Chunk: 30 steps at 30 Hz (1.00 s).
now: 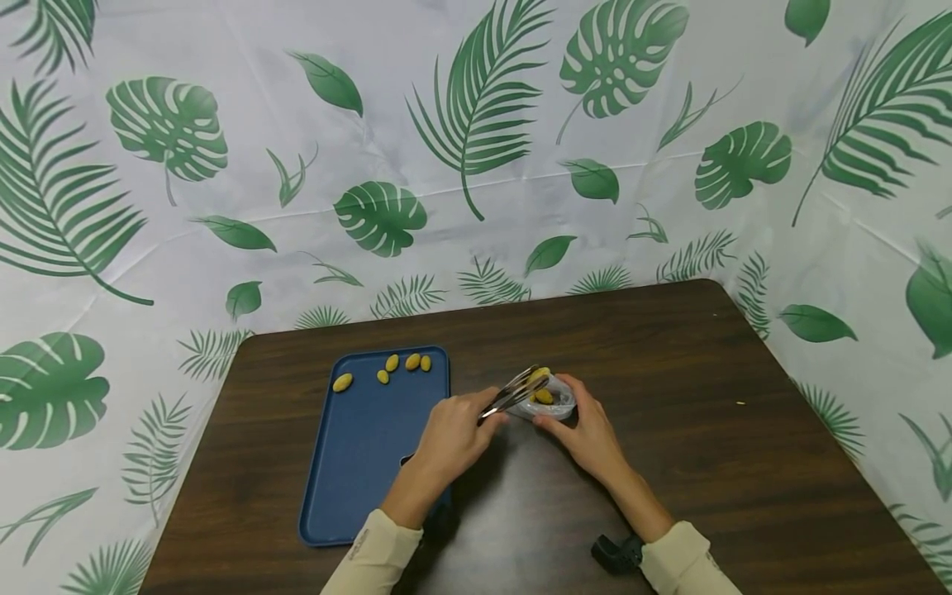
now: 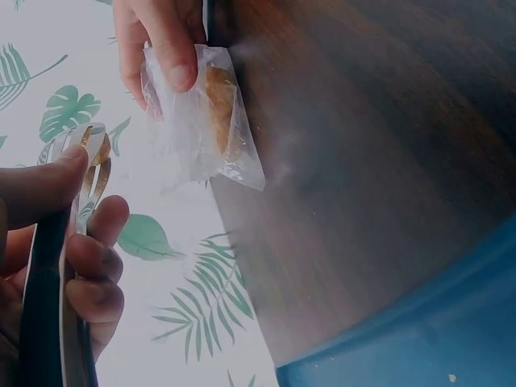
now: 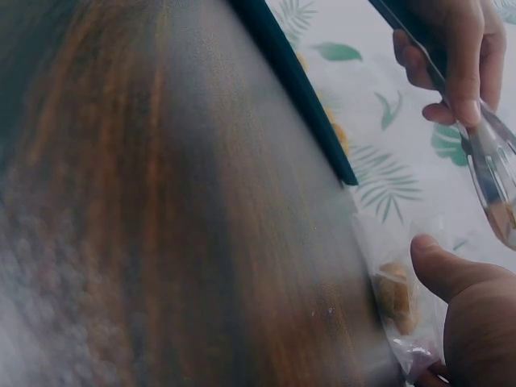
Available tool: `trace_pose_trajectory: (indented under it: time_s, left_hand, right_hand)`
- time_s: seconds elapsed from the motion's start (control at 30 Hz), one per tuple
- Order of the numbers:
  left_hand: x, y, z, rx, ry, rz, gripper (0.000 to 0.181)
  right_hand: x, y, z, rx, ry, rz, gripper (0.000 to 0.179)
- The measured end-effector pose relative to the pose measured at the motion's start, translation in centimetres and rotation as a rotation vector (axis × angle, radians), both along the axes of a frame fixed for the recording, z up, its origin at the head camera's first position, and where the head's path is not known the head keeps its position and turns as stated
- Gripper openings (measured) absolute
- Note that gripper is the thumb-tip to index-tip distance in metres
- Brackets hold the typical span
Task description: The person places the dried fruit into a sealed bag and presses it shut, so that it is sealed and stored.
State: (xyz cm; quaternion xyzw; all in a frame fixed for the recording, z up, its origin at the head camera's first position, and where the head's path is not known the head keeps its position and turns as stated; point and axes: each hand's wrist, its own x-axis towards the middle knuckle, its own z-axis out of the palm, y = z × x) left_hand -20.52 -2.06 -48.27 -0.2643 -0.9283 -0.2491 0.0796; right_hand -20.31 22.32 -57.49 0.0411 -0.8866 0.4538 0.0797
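My left hand (image 1: 452,434) grips metal tongs (image 1: 507,400), whose slotted ends reach over the mouth of a clear plastic bag (image 1: 565,402). A yellow-brown oval piece (image 2: 100,171) shows between the tong ends in the left wrist view. My right hand (image 1: 593,433) holds the bag by its side, thumb (image 3: 442,266) on the near face and fingers behind. Through the plastic, similar yellow-brown pieces (image 3: 395,297) are visible. Left of the hands lies a blue tray (image 1: 364,450) with several yellow oval pieces (image 1: 392,362) along its far end.
The dark wood table (image 1: 669,364) stands against a white leaf-print cloth (image 1: 476,240). A black device (image 1: 617,552) sits at my right wrist. One tiny yellow scrap (image 1: 740,403) lies on the table's right side. My left forearm passes over the tray's right edge.
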Motion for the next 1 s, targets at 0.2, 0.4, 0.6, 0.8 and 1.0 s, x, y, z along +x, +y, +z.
trace_pose_trajectory:
  time_s: [0.2, 0.4, 0.6, 0.8, 1.0]
  left_hand:
    - [0.0, 0.3, 0.2, 0.000, -0.024, 0.001, 0.044]
    - [0.0, 0.5, 0.4, 0.023, -0.063, 0.025, 0.050]
    - [0.0, 0.2, 0.5, 0.021, -0.076, 0.064, 0.053]
    - [0.0, -0.5, 0.3, 0.019, -0.097, 0.088, 0.050]
    - [-0.2, -1.6, 0.0, 0.003, -0.112, 0.139, 0.048]
  right_hand:
    - [0.0, 0.0, -0.1, -0.004, 0.003, 0.004, 0.079]
    - [-0.1, 0.0, -0.3, -0.010, 0.025, 0.005, 0.079]
    - [-0.2, 0.0, -0.3, -0.007, 0.023, 0.000, 0.079]
    - [-0.1, 0.0, -0.2, 0.007, 0.013, -0.006, 0.080]
    - [-0.1, -0.1, 0.0, 0.001, -0.003, 0.003, 0.082]
